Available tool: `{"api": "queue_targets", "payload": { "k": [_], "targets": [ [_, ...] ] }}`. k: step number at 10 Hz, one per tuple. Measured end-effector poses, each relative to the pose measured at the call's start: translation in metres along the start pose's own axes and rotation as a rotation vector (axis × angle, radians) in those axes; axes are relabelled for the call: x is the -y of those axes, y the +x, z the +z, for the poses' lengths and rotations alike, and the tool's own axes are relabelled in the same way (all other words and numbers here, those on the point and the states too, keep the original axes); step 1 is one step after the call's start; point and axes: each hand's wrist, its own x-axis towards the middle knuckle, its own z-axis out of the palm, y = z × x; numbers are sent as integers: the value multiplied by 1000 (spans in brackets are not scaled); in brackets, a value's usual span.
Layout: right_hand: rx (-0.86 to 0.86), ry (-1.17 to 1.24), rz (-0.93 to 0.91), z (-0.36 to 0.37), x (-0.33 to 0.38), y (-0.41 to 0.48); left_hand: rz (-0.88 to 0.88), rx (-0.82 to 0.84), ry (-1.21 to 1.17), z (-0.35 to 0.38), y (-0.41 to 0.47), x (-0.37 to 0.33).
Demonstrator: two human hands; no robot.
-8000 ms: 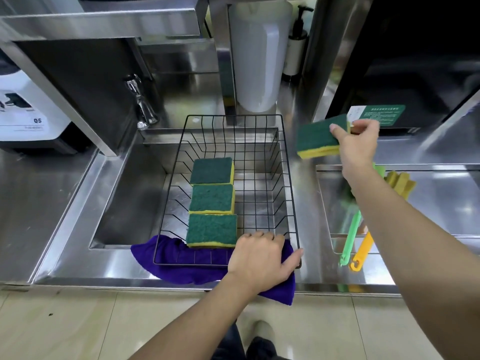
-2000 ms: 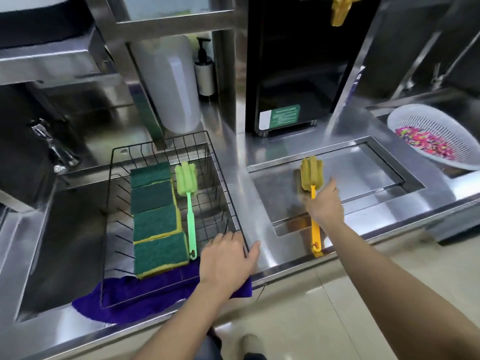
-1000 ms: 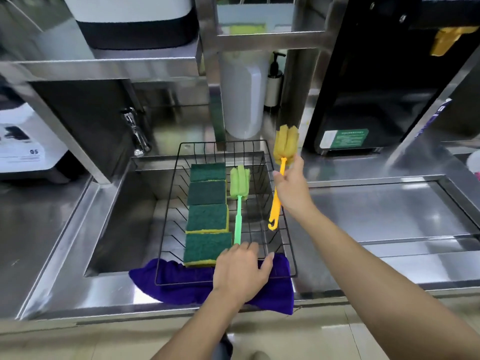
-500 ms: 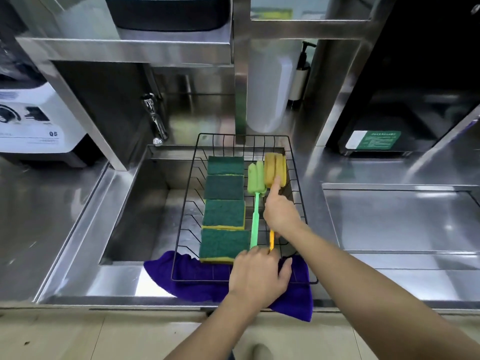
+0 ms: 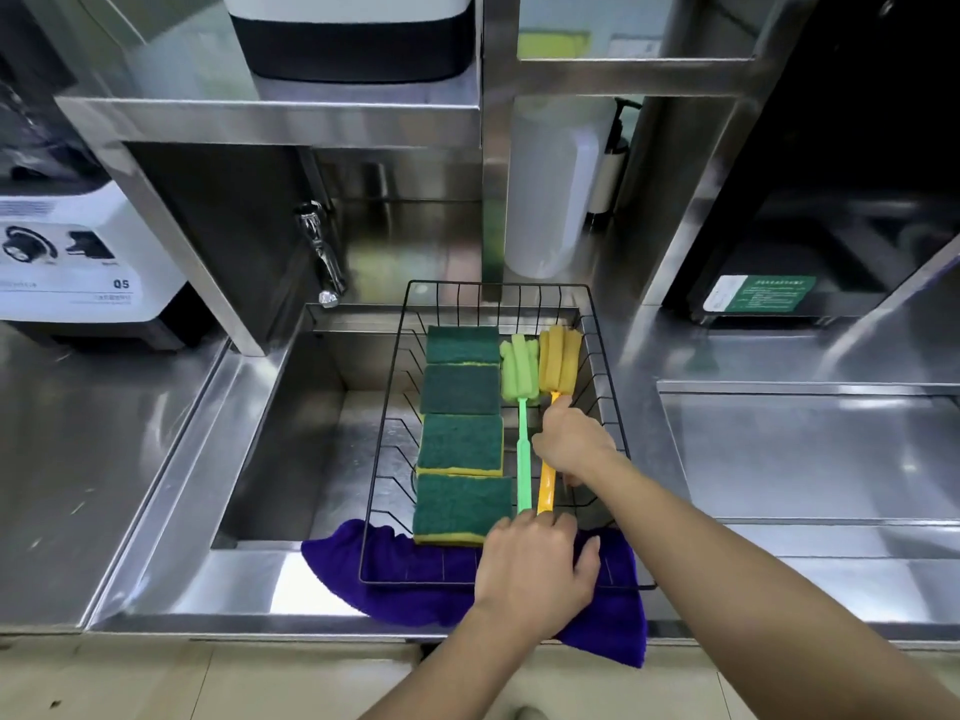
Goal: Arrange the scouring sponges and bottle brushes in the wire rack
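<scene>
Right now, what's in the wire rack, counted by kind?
Scouring sponges: 4
Bottle brushes: 2, the green brush and the yellow brush
Total: 6 in the wire rack

— How's the light?
— Bright, even, from overhead. Glare on the steel counter (image 5: 291, 579) left of the left hand (image 5: 535, 569); soft shadows under the shelf (image 5: 270, 122) far beyond both hands.
— Sharpness?
— Crisp around the right hand (image 5: 571, 441); slight smear toward the corners, where straight edges bow from the wide lens.
</scene>
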Motion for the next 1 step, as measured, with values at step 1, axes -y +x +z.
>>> {"api": "queue_targets", "payload": {
  "k": [1],
  "targets": [
    [68, 84, -75, -19, -7, -5, -62, 35, -99, -2, -2, -3]
  ]
}}
